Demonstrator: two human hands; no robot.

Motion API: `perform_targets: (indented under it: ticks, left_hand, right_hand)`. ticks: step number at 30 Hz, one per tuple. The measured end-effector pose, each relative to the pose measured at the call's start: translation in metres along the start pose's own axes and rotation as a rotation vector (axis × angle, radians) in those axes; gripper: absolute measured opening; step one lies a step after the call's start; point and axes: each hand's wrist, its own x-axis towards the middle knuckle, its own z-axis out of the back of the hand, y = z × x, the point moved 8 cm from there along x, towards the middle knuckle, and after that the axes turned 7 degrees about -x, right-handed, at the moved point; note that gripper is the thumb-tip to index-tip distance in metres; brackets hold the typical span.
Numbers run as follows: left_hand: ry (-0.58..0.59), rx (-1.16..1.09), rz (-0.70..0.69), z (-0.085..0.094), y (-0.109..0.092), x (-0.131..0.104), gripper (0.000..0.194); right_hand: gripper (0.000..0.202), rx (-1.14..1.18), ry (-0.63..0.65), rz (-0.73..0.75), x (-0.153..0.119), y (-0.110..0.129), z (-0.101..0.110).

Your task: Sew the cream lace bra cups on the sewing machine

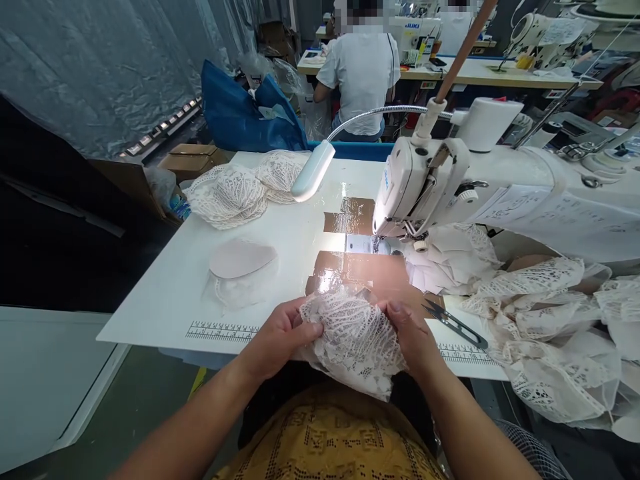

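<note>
The left hand (280, 339) and right hand (414, 339) pinch a white, rounded lace piece (356, 340), lower centre, apparently aligning it, needing even tension.

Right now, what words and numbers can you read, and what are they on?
"JUKI": on the far sewing machine, in blue.
Probably "JUKI" again: blue letters on the near sewing machine, too small to be sure.
Ruler strip on the table edge: has numbers, too blurred to read surely.
Papers on the near machine: handwriting, too faint to read.
</note>
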Motion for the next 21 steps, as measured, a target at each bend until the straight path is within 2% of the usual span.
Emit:
perform_targets:
  ticks: [3,5,6,9,11,13,15,18,20,21]
  left_hand:
    - [-0.148,-0.101,-0.028,0.008,-0.004,0.005,0.024]
    - [-0.258,-0.251,-0.049,0.012,-0.003,0.006,0.031]
    - [-0.272,-0.333,-0.041,0.01,0.0,0.006,0.038]
    - [-0.133,-0.47,0.039,-0.014,0.013,0.006,0.055]
    - [-0.058,-0.461,0.079,-0.029,0.023,0.004,0.043]
    - [-0.071,-0.44,0.095,-0.035,0.033,0.004,0.035]
    - [-0.119,-0.409,0.102,-0.033,0.04,0.004,0.032]
    - [-0.111,-0.262,0.107,-0.02,0.038,-0.002,0.007]
    - [-0.044,-0.068,0.051,-0.009,0.023,-0.009,0.021]
    - [-0.025,0.05,-0.023,-0.003,0.009,-0.012,0.024]
  right_hand:
    - [0.032,-0.129,0.026,0.069,-0.002,0.009,0.001]
    - [0.025,-0.241,-0.044,0.153,-0.004,0.021,0.004]
    - [0.024,-0.281,-0.098,0.204,-0.005,0.027,0.006]
    - [0.017,-0.347,-0.201,0.355,-0.008,0.043,0.001]
    - [0.012,-0.356,-0.193,0.379,-0.007,0.044,-0.007]
    - [0.011,-0.29,-0.167,0.332,-0.005,0.039,-0.012]
    - [0.012,-0.151,-0.18,0.265,-0.002,0.032,-0.008]
    - [0.014,0.102,-0.238,0.2,0.0,0.023,0.008]
    - [0.01,0.198,-0.215,0.162,0.003,0.018,0.014]
    - [0.009,0.205,-0.185,0.14,0.004,0.017,0.015]
